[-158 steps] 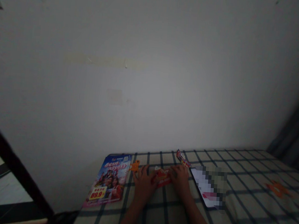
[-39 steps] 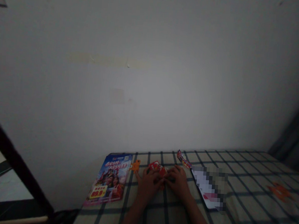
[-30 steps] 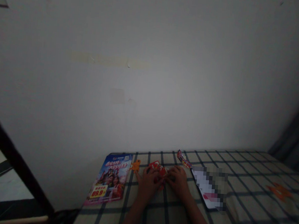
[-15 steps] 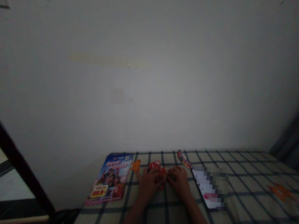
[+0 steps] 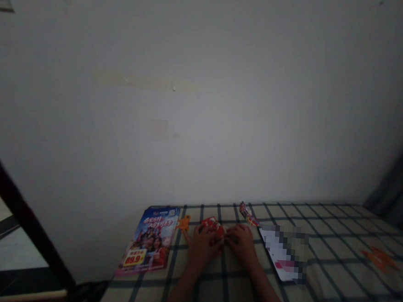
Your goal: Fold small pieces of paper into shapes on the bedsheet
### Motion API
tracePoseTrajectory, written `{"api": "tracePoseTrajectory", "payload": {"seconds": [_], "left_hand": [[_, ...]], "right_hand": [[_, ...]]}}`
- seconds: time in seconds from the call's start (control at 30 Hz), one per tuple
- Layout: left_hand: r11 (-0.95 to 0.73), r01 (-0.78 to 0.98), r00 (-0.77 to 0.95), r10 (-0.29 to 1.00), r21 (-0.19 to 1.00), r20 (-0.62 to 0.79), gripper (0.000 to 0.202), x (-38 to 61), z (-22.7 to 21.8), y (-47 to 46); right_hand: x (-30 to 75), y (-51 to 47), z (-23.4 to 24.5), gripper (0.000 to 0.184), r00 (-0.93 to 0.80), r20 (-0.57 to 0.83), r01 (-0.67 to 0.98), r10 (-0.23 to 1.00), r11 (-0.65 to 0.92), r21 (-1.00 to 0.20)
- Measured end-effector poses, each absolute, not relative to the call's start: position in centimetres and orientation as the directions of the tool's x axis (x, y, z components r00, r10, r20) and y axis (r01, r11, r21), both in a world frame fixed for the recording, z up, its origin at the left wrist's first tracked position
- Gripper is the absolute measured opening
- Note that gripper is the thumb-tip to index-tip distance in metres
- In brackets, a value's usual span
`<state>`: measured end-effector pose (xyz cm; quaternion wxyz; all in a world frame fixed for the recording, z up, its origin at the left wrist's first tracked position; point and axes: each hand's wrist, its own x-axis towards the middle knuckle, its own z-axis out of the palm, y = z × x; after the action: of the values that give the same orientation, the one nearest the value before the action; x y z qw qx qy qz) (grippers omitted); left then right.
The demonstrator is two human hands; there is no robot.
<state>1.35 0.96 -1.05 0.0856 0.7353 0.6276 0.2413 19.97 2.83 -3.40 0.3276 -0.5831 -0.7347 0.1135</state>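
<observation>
Both of my hands rest on a checked bedsheet (image 5: 330, 279) close to a pale wall. A small piece of red printed paper (image 5: 213, 225) sticks up between them. My left hand (image 5: 200, 248) has its fingers curled onto the paper's left side. My right hand (image 5: 241, 246) pinches the paper's right edge with bent fingers. The dim light hides most of the paper under the fingers.
A colourful flyer (image 5: 149, 240) lies flat left of my hands. A small orange shape (image 5: 183, 222) sits beside it. A narrow printed strip (image 5: 248, 215) and a blurred-out flat card (image 5: 282, 253) lie to the right. A dark bed-frame bar (image 5: 20, 216) slants at the left.
Five seconds ago the red paper lay flat and wider under both hands. Since then it has been folded smaller and stands up between my fingers; in the last second the hands barely moved.
</observation>
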Motion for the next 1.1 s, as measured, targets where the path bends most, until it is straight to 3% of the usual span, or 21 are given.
{"api": "tracePoseTrajectory", "payload": {"seconds": [0.63, 1.1], "left_hand": [[-0.206, 0.884, 0.104, 0.962, 0.420, 0.253, 0.029, 1.1, -1.7, 1.3], [-0.227, 0.842, 0.101, 0.958, 0.490, 0.269, 0.021, 1.1, -1.6, 1.2]], "right_hand": [[19.6, 2.2, -3.0, 0.014, -0.104, 0.350, 0.834, 0.931, 0.273, -0.480], [19.6, 1.3, -2.6, 0.031, -0.152, 0.290, 0.845, 0.945, 0.277, -0.458]]}}
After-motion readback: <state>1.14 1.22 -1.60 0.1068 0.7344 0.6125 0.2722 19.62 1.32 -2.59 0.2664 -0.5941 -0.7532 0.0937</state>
